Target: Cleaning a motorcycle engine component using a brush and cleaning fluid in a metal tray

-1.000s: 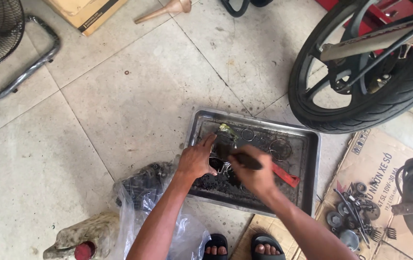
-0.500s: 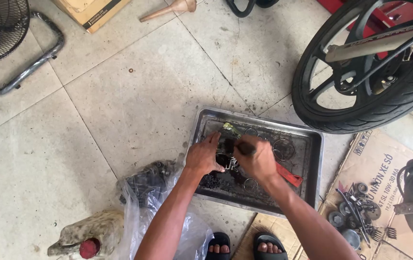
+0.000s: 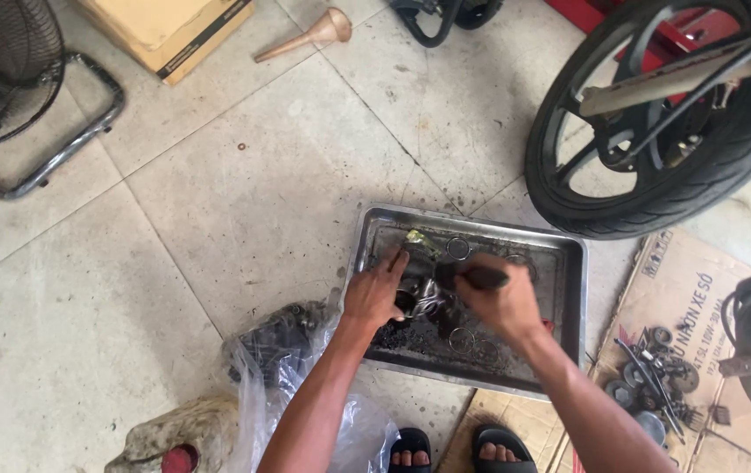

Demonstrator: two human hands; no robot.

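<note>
Over a steel tray on a tiled floor, a person is crouching, seen from above. The left hand is curling its fingers around a small dark metal part, steadying it in the tray's oily middle. The right hand is clenching a dark-handled brush, its tip meeting the part. This looks like the scrubbing step of cleaning the part. Going on would likely call for turning the part while keeping a firm hold, as it seems slick. A motorcycle wheel is standing just beyond the tray; loose parts are lying on cardboard to the right.
</note>
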